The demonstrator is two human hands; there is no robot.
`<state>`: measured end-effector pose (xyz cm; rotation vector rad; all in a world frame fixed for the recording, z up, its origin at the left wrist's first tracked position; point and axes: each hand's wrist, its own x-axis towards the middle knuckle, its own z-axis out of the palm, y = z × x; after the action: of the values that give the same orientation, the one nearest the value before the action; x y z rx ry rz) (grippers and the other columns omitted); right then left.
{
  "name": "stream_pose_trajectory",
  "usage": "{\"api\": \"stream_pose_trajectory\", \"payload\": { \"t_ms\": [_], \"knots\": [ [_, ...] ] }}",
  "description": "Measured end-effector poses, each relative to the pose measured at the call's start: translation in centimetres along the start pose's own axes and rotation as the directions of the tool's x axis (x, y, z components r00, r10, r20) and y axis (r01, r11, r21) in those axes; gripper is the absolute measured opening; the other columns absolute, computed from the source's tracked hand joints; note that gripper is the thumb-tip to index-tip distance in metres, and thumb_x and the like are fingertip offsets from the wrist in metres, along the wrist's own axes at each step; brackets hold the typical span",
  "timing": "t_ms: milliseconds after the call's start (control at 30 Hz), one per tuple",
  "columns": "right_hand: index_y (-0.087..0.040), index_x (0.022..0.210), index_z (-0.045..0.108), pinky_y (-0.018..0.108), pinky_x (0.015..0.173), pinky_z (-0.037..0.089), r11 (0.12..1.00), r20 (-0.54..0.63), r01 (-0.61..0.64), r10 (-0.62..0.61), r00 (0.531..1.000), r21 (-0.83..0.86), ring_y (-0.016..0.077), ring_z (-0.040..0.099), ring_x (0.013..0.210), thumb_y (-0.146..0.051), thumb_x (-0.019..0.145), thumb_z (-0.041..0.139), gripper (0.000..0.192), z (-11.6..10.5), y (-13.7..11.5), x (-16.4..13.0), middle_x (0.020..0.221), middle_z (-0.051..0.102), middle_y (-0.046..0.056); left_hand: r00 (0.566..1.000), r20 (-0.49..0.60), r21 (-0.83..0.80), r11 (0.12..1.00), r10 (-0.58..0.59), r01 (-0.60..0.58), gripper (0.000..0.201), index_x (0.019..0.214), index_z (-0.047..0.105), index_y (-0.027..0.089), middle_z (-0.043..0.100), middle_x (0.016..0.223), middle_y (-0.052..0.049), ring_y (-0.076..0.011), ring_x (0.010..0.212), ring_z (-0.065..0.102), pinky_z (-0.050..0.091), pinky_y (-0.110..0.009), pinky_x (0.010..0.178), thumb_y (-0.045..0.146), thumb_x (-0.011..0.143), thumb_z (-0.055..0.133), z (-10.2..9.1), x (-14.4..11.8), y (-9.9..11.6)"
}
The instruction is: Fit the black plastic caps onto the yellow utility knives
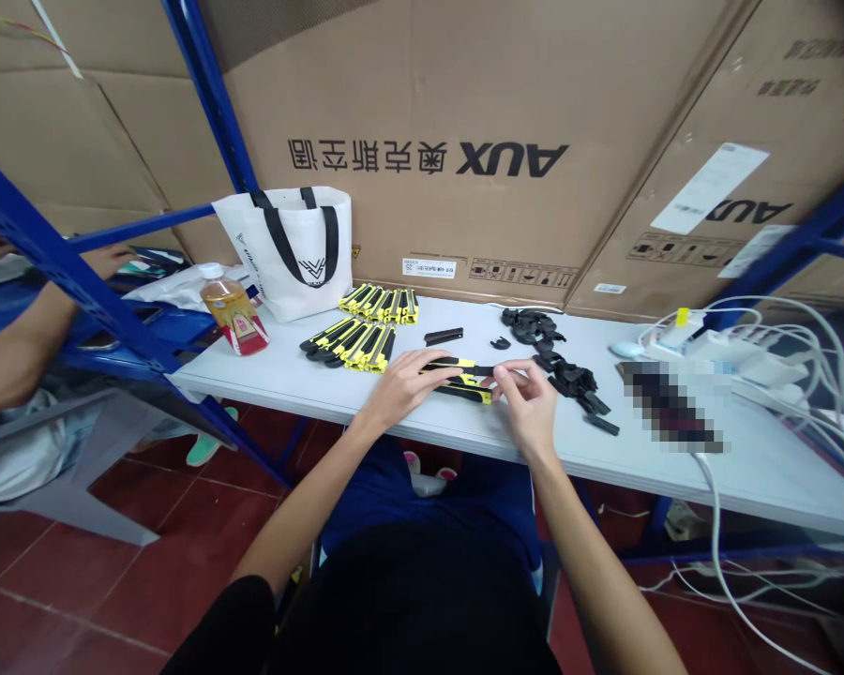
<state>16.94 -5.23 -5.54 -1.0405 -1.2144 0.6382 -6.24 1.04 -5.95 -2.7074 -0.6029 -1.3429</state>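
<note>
My left hand (406, 384) is closed around the back part of a yellow and black utility knife (470, 379) above the table's front edge. At the knife's other end, my right hand (531, 405) pinches a small dark strip (487, 370) between thumb and fingers; whether the strip sits inside the knife I cannot tell. Just below lies a second yellow and black utility knife (474, 394), partly covered by my hands. Farther back on the left, several utility knives lie side by side in a back row (380, 305) and a front row (352, 345).
Loose black plastic parts (573, 375) are heaped to the right, with a black strip (444, 336) behind my hands. A bottle (233, 309) and a white tote bag (309, 248) stand left. White cables (780, 366) crowd the right end. Another person's arm (24, 333) shows far left.
</note>
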Motion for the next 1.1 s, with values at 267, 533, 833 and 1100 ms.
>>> {"api": "stream_pose_trajectory", "payload": {
  "t_ms": [267, 533, 833, 1100],
  "knots": [
    [-0.029, 0.119, 0.072, 0.038, 0.093, 0.057, 0.997, 0.226, 0.048, -0.034, 0.974, -0.059, 0.0245, 0.067, 0.107, -0.057, 0.095, 0.072, 0.036, -0.27, -0.2, 0.12, 0.12, 0.072, 0.006, 0.994, -0.038, -0.068, 0.993, 0.098, -0.1, 0.04, 0.148, 0.062, 0.026, 0.071, 0.143, -0.011, -0.0226, 0.135, 0.067, 0.057, -0.044, 0.112, 0.021, 0.109, 0.06, -0.36, 0.16, 0.41],
    [-0.028, 0.114, 0.076, 0.037, 0.086, 0.059, 0.999, 0.355, -0.028, 0.035, 0.934, -0.026, 0.0227, 0.071, 0.092, -0.059, 0.094, 0.074, 0.037, -0.92, 0.2, -0.12, 0.109, 0.077, 0.005, 0.988, -0.056, -0.06, 0.987, 0.145, -0.148, 0.04, 0.145, 0.067, 0.03, 0.072, 0.143, -0.01, -0.0232, 0.132, 0.069, 0.06, -0.046, 0.108, 0.019, 0.106, 0.064, -0.58, -0.05, 0.15],
    [-0.025, 0.103, 0.065, 0.031, 0.069, 0.055, 0.996, 0.378, -0.084, 0.072, 0.923, 0.017, 0.0178, 0.066, 0.075, -0.056, 0.093, 0.077, 0.034, -0.45, -0.2, -0.39, 0.086, 0.073, 0.0, 0.985, -0.02, -0.056, 0.984, 0.169, -0.17, 0.042, 0.147, 0.065, 0.026, 0.072, 0.144, -0.01, -0.0229, 0.134, 0.067, 0.06, -0.044, 0.107, 0.018, 0.106, 0.064, -0.26, -0.2, 0.05],
    [-0.025, 0.1, 0.069, 0.032, 0.07, 0.058, 0.998, 0.303, -0.058, 0.055, 0.951, 0.001, 0.0195, 0.07, 0.078, -0.058, 0.091, 0.078, 0.036, -0.31, -0.47, -0.42, 0.091, 0.076, 0.003, 0.992, -0.016, -0.093, 0.988, 0.125, -0.126, 0.042, 0.147, 0.065, 0.03, 0.072, 0.143, -0.009, -0.0227, 0.133, 0.068, 0.059, -0.044, 0.107, 0.02, 0.107, 0.063, 0.01, 0.01, 0.23]
  ]
}}
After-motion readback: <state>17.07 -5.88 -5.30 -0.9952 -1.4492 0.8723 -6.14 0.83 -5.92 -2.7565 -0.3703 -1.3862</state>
